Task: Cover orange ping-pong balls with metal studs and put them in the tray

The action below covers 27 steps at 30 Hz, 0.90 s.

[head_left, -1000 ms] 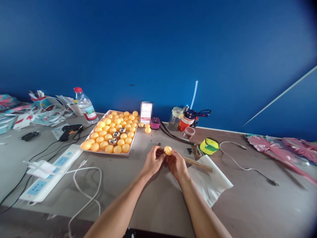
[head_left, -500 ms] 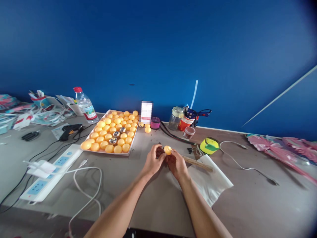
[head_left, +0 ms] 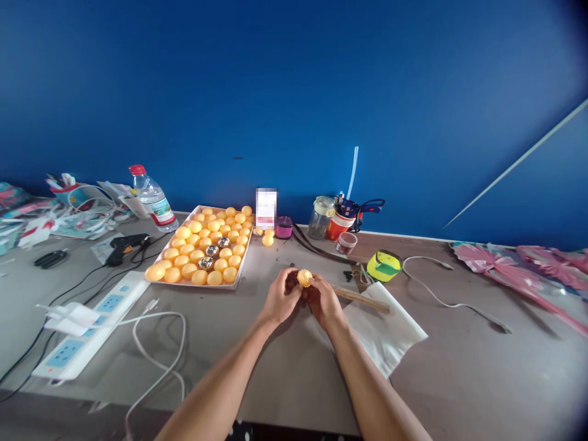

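Note:
My left hand (head_left: 280, 299) and my right hand (head_left: 324, 301) meet above the middle of the table. Between their fingertips they grip an orange ball (head_left: 304, 277), like a ping-pong ball. Its lower part is hidden by my fingers, and something dark and shiny shows beside it. Behind my right hand, a flat wooden stick (head_left: 365, 299) lies across a white sheet (head_left: 386, 337). To the left, a shallow white tray (head_left: 238, 277) holds many orange balls (head_left: 199, 277) and several shiny silver balls (head_left: 206, 263).
A white power strip (head_left: 98, 327) with a charger and cable lies at the left. Behind it are a black glue gun (head_left: 124, 248) and a water bottle (head_left: 155, 199). Along the blue wall stand a jar (head_left: 320, 219) and a red cup (head_left: 339, 226). A yellow-green tape measure (head_left: 384, 266) lies right.
The orange ball has been turned slightly between my fingers, and both hands hold it in nearly the same place. The whole view has shifted a little.

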Available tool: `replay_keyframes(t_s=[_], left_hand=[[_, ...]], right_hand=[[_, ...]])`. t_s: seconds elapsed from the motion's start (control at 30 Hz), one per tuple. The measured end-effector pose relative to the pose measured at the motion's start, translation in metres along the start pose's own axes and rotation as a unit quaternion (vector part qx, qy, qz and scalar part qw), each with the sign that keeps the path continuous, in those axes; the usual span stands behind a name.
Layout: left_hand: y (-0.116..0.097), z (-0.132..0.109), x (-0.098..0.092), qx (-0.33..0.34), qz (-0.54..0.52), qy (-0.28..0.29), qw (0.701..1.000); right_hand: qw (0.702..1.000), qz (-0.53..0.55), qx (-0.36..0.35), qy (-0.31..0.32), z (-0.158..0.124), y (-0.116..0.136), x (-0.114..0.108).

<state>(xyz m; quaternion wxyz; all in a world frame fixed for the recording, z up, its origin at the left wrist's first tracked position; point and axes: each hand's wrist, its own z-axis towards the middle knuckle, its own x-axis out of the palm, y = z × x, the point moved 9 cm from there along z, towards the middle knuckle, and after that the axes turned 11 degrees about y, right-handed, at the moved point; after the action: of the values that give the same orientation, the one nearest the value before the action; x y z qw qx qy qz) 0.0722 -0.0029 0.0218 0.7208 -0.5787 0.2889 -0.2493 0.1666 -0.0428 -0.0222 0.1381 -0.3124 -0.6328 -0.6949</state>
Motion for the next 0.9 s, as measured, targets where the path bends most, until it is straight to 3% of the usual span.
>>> replay_keyframes(t_s=[0.9], left_hand=[[0.0060,0.0004,-0.0042,0.000,0.018,-0.019,1.000]], right_hand=[[0.998,-0.055,0.020,-0.020,-0.0026,-0.0012,0.0011]])
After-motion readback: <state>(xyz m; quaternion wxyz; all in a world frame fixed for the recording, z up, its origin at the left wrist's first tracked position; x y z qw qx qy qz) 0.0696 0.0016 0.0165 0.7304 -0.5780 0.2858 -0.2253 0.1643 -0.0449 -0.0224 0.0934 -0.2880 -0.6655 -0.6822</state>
